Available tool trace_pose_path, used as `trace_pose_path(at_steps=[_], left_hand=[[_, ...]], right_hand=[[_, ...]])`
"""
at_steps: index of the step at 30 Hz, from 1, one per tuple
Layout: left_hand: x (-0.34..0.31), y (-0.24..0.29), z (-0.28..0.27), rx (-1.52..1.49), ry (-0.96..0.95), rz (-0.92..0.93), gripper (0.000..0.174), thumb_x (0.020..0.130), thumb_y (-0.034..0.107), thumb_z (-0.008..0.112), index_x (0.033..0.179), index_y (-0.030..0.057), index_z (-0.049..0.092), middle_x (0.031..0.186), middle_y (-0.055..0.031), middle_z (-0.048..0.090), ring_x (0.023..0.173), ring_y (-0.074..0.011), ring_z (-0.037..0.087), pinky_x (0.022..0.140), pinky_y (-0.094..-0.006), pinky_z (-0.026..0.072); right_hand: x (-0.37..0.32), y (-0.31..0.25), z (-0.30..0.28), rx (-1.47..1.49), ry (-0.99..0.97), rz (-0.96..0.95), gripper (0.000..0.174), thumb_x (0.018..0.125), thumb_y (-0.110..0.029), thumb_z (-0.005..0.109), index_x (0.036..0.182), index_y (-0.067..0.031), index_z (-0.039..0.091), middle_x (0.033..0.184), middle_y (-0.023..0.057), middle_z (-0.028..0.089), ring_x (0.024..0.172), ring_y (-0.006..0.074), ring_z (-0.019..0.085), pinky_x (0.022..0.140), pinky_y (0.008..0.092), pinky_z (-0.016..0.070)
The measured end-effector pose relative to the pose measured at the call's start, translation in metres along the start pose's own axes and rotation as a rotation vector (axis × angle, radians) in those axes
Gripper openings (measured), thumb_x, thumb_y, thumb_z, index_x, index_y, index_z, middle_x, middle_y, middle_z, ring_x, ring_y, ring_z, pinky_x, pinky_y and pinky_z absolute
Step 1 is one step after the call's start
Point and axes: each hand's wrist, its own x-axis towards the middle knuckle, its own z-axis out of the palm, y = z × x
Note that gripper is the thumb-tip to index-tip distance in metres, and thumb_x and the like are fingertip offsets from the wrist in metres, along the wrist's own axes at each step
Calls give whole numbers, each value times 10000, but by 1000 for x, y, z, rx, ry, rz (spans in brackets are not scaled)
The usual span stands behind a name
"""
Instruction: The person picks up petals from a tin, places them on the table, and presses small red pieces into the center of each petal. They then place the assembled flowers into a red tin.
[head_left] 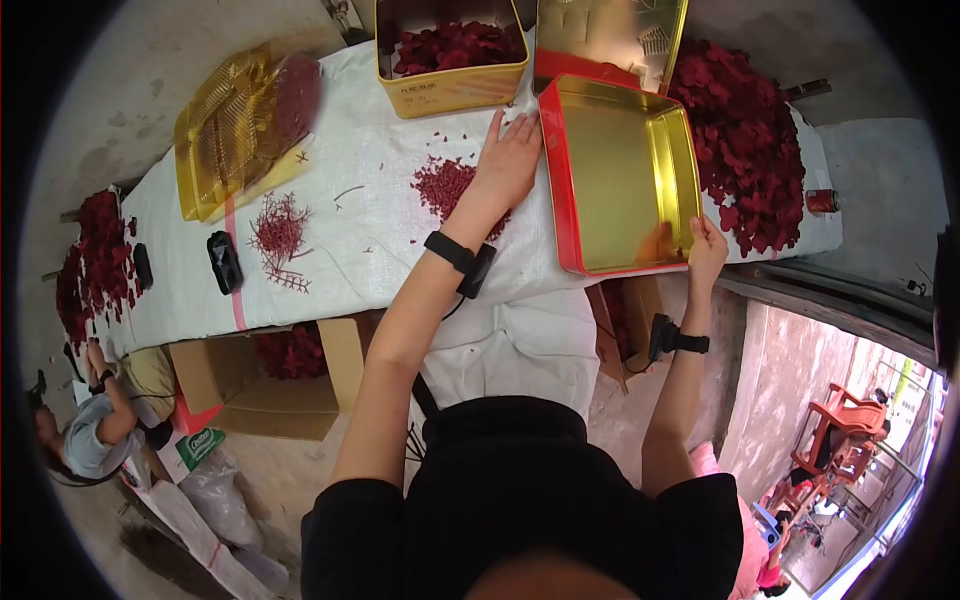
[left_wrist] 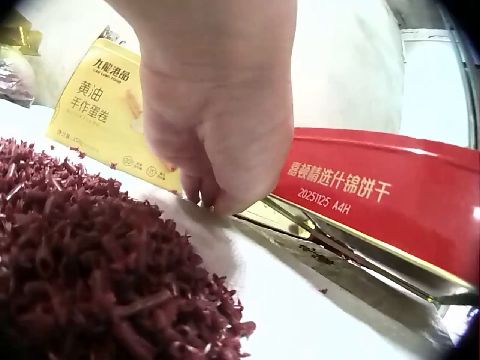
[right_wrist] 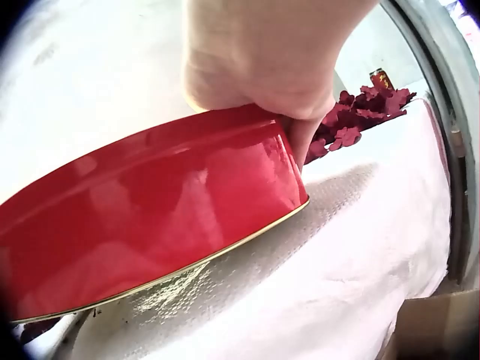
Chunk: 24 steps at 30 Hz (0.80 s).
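Red tin (head_left: 563,190) between hands (head_left: 512,167), yellow tin (head_left: 450,92), petals (head_left: 748,150) nearby

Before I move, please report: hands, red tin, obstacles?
Right hand grips red tin at corner. Left hand open, beside it. Close by: yellow tin, small dark-red heap.

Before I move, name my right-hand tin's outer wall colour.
Red tin wall, clearest in the right wrist view.

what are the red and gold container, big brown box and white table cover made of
Red and gold container: metal, probably tinplate, glossy; mirror-like reflections on its gold inside.

Big brown box: looks like matte cardboard, from its plain, stiff flaps.

White table cover: likely woven plastic, fairly dull; fine weave and creases show.
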Motion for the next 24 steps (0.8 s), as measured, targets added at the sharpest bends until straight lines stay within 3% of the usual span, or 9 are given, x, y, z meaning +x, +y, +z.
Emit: trace_pose_path(at_steps=[3,4,8,11,12,15,17,19,24], left_hand=[[5,-14,11,-80,-97,9,560,764,-11,498,1317,-32,409,1381,-189,430,1315,-271,380,1113,-447,230],[5,-18,10,-195,-11,60,526,760,-44,481,1282,-45,417,1336,-225,458,1276,-322,417,1058,-430,332],[7,-28,5,-892,39,-193,441,788,-35,446,1227,-62,418,1199,-285,522,1130,-427,494,975,-443,401],[-3,-24,-37,-765,4,-57,389,820,-23,446,1207,-44,473,1204,-239,539,1129,-403,510,982,-403,403],[-3,-25,-54,-746,78,89,314,850,14,481,1158,-4,541,1133,-191,598,1041,-338,589,924,-375,450],[12,-36,-117,-1050,-55,-83,248,874,57,522,1111,16,583,1064,-140,635,969,-240,630,862,-331,482],[39,-66,-139,-879,-10,-176,242,888,83,551,1119,21,587,1024,-100,649,939,-172,630,831,-298,491],[73,-108,-130,-822,45,-216,299,878,184,594,1147,53,601,1055,-112,646,966,-206,629,850,-336,491],[135,-158,-71,-102,-467,-121,647,766,413,680,1355,291,442,1354,-188,428,1186,-342,486,968,-467,420]], right_hand=[[-2,-4,5,24,-8,28,257,903,-134,588,1104,19,635,717,-20,595,630,41,454,576,227,397],[-3,-3,6,27,-12,42,256,903,-136,589,1103,17,636,712,-21,594,626,42,454,572,228,396],[-1,0,9,-29,22,-12,259,900,-131,588,1116,2,641,703,25,623,612,53,464,568,238,398],[0,-7,7,-105,27,-22,262,902,-135,580,1119,-2,640,754,74,667,641,68,512,600,243,422],[-1,-8,6,-103,19,-21,262,904,-138,577,1119,-1,639,772,83,676,657,74,535,615,247,433],[-5,-13,8,-160,37,-26,262,908,-141,565,1118,-3,636,837,125,694,723,128,616,666,273,465],[-7,-17,8,-209,51,-24,262,909,-144,556,1118,-5,634,876,156,695,772,183,656,697,298,481],[-12,-25,9,-249,43,-10,264,910,-148,547,1117,-8,632,906,184,687,818,244,676,723,324,489],[-24,-38,11,-269,68,23,267,911,-167,539,1106,-9,634,911,195,679,834,282,674,732,335,492]])
